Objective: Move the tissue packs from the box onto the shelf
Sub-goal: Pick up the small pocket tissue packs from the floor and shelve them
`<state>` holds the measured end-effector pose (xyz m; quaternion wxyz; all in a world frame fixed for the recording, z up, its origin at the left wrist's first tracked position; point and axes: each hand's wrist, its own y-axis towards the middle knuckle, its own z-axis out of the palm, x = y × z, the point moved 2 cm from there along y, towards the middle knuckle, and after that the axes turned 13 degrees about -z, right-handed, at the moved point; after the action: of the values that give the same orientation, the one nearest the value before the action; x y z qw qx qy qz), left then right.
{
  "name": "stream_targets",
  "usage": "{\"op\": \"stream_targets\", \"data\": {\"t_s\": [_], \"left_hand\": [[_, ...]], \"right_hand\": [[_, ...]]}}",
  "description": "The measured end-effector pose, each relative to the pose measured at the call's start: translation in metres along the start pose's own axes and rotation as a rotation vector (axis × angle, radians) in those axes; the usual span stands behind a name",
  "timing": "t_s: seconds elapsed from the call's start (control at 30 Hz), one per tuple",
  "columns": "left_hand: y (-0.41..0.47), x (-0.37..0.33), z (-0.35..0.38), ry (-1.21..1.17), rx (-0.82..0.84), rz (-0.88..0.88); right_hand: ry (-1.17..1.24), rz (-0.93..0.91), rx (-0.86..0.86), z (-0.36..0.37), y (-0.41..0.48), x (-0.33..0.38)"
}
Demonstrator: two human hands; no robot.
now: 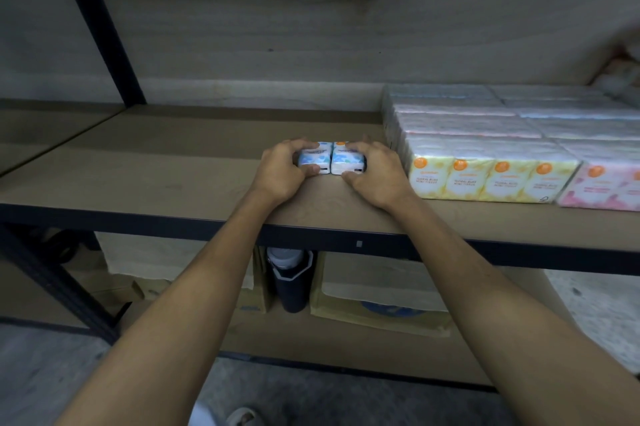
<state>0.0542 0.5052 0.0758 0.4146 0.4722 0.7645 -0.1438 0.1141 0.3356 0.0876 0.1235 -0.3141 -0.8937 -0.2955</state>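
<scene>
**Two hands hold two blue tissue packs on the shelf**

Two small tissue packs sit side by side on the brown shelf (156, 166). They are white with blue patches. They touch each other and stand a little way back from the shelf's front edge, about the middle of the board.

The left hand (282, 171) grips the left blue pack (314, 159). Its fingers curl over the top of the pack and its thumb presses on the front. The right hand (375, 173) grips the right blue pack (347, 162). Its fingers curl over the top, and its thumb lies low at the front of the pack, down by the shelf board. Both arms reach in over the front edge.

Just beside the right hand, toward the right end of the shelf, many more packs stand in neat rows. The yellow packs (485, 180) are in the front row, close to the front edge. The pink packs (602, 186) are next to them, at the far right. More pale rows fill the space behind them, back to the wall.

A black post (100, 27) goes up from the back of the shelf on the left.

Under the shelf, a dark bottle (291, 282) stands between cardboard boxes (381, 304). At the very bottom, the tip of a shoe (242, 418) shows on the floor.
</scene>
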Motion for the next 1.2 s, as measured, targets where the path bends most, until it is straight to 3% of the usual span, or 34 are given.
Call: {"op": "stream_targets", "data": {"t_s": [0.2,0.53,0.73,0.97,1.2], "left_hand": [[-0.029,-0.003,-0.003,-0.107,-0.015,0.001],[-0.154,-0.013,0.008,-0.195,-0.140,0.172],[-0.223,0.019,0.050,-0.163,-0.056,0.138],[-0.271,0.086,0.127,-0.007,0.248,-0.137],[-0.301,0.158,0.196,0.135,0.485,-0.300]], "right_hand": [[0.021,0.005,-0.011,-0.012,-0.029,0.011],[0.103,-0.093,-0.152,-0.031,-0.138,0.034],[0.066,-0.094,-0.202,-0.012,-0.213,0.028],[0.163,0.135,0.062,0.063,-0.290,-0.012],[0.201,0.334,0.347,0.142,-0.349,-0.057]]}}
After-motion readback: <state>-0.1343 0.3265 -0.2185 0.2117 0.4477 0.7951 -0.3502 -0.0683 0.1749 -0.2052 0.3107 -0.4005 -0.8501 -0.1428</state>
